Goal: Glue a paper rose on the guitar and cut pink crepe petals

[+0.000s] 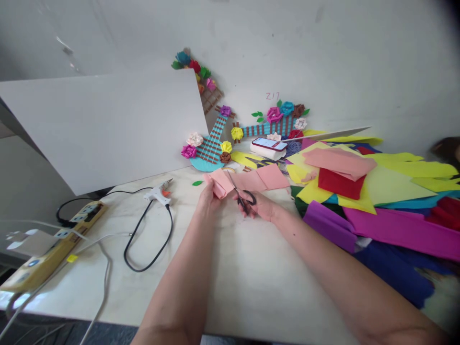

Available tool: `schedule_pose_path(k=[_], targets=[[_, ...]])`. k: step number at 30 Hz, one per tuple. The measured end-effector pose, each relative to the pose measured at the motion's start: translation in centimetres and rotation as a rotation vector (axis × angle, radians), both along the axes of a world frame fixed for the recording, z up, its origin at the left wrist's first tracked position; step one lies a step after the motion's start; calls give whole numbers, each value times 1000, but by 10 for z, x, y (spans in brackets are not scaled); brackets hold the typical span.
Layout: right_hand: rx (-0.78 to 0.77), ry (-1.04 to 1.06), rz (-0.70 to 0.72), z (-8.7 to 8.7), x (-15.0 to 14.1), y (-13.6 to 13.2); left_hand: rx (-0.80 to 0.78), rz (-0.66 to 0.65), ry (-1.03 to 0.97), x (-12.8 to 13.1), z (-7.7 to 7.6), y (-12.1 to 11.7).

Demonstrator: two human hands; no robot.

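Note:
My left hand (209, 197) pinches the folded near end of a long pink crepe paper strip (251, 180) that lies across the white table (244, 273). My right hand (259, 206) grips black-handled scissors (243, 197), fingers through the loops. The blades point up and left into the pink paper beside my left fingers. Both forearms reach in from the bottom of the view.
A white glue gun (158, 192) with a black cord lies to the left, beyond it a yellow power strip (53, 244). Stacked coloured crepe sheets (377, 201) cover the right side. Paper-flower guitar crafts (212, 143), a phone on a white box (269, 146) and a leaning white board (108, 124) stand behind.

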State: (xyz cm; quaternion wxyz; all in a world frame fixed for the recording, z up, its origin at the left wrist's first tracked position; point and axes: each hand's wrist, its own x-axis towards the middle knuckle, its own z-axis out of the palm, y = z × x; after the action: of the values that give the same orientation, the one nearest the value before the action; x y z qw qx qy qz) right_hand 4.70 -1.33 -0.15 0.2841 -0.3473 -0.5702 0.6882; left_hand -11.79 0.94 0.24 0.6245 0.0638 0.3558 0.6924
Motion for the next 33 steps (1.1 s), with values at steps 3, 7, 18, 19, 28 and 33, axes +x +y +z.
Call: schedule_pose_path(k=[3,7,18,19,28,33], targets=[[8,11,-4,-1,0,1,4,-3,-15,1,1,-1],[7,14,-13,-2,0,1,-4,-6,-4,2,1,-2],[2,50,-48,-7,-1,3,14,3,-11,2,-1,-1],[2,52,-55,-7,-1,3,16,0,-13,2,-1,-1],[51,4,-110,-7,-4,2,7,-3,-36,1,-2,0],[58,-14,-139,-8,-5,2,12,-33,-55,0,-4,0]])
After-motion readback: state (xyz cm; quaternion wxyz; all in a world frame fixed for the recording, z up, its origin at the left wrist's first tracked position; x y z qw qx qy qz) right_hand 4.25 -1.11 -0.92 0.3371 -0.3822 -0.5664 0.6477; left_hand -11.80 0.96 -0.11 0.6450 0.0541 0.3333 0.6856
